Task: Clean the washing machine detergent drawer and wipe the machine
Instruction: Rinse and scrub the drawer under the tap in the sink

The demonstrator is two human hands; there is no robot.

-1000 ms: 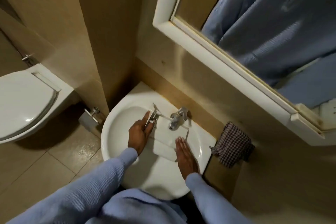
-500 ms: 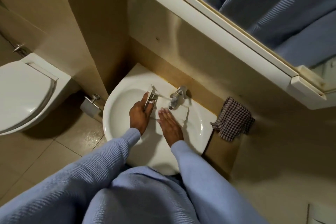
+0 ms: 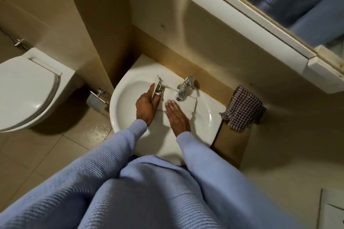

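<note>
Drawer [image 3: 186,104] lies across the sink [image 3: 115,113], under the tap [image 3: 184,87]. Left hand [image 3: 146,106] grips the drawer's front end with curled fingers. Right hand [image 3: 175,115], just right of the left, rests flat on the drawer with its fingers straight. Checked cloth [image 3: 243,108] lies well to the right of the right hand.

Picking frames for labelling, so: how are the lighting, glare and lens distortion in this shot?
Head view: dim, warm light; the white drawer barely separates from the sink. Head view: bright highlight on the toilet lid, shadow beneath it. Head view: wide-angle slants the mirror frame and wall corner.
</note>
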